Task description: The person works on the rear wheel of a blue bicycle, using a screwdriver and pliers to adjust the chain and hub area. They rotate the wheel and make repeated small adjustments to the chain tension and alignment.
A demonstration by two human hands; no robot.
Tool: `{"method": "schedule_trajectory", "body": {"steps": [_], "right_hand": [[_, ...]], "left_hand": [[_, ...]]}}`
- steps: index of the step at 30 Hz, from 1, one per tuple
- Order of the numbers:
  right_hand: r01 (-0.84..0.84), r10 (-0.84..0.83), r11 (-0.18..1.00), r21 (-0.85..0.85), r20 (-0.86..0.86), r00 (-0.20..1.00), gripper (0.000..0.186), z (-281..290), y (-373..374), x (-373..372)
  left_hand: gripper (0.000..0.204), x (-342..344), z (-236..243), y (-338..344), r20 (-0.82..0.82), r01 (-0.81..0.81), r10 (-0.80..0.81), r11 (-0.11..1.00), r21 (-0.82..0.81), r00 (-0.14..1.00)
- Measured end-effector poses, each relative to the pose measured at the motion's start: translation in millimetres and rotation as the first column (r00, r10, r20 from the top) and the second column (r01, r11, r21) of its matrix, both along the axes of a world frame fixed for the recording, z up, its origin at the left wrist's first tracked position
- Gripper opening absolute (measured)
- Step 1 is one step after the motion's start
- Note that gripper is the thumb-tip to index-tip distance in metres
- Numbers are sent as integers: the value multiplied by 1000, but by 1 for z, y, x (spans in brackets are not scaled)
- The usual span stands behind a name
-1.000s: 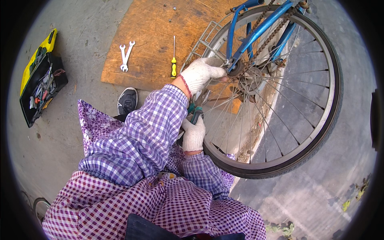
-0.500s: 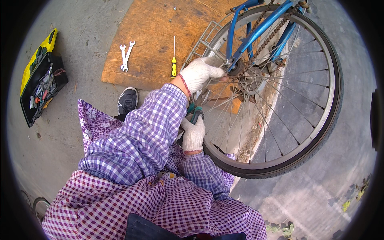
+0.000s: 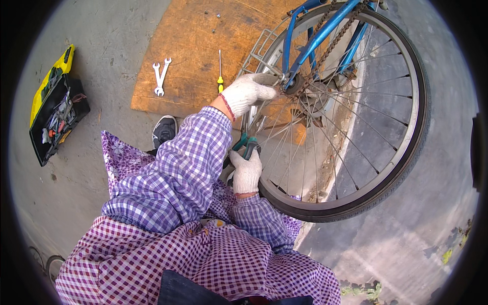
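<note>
Left hand (image 3: 249, 95): near centre of wheel (image 3: 312, 101), at right; grip hidden, I cannot tell | right hand (image 3: 246, 174): closed around green-handled pliers (image 3: 250, 146), narrow room beside tyre (image 3: 325, 216) edge | floor (image 3: 112, 71) separates toolbox (image 3: 80, 93) from board (image 3: 195, 46) edge

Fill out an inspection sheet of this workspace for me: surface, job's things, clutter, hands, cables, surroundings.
Surface: worn wooden board on a grey concrete floor.
Job's things: bicycle wheel fitted in a blue frame; teal-and-black-handled tool, its working end not clear.
Clutter: two wrenches, a yellow-and-black screwdriver and small metal pieces on the board; open toolbox holding mixed tools, to the left.
Hands: both gloved; left hand at the frame end near the hub, exact contact unclear; right hand holds the teal-and-black-handled tool.
Cables: nothing seen clearly.
Surroundings: part of another wheel, lower left; green plants, lower right.
</note>
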State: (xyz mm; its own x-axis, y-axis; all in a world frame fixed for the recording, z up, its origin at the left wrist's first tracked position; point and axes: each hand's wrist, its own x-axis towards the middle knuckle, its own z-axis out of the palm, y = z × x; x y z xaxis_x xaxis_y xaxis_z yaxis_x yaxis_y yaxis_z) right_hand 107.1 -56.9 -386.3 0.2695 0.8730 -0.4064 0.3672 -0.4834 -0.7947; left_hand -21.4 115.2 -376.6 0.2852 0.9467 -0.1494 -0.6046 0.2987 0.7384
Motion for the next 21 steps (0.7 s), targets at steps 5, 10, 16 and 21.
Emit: {"method": "schedule_trajectory", "body": {"steps": [5, 10, 16, 21], "right_hand": [[-86, 101, 991, -98, 156, 983, 30, 20, -11, 4], [-222, 300, 933, -283, 273, 914, 38, 10, -6, 26], [-229, 449, 815, -532, 331, 830, 48, -32, 9, 71], [-256, 490, 776, -576, 295, 820, 46, 28, 10, 72]], "left_hand": [[57, -18, -6, -4, -196, -46, 28, 995, -89, 980], [54, -13, -7, 2, -406, -305, 213, 935, -178, 889], [51, 11, 25, 5, -413, -236, 152, 959, -160, 898], [49, -36, 146, -9, -476, -161, 124, 986, -38, 870]]}}
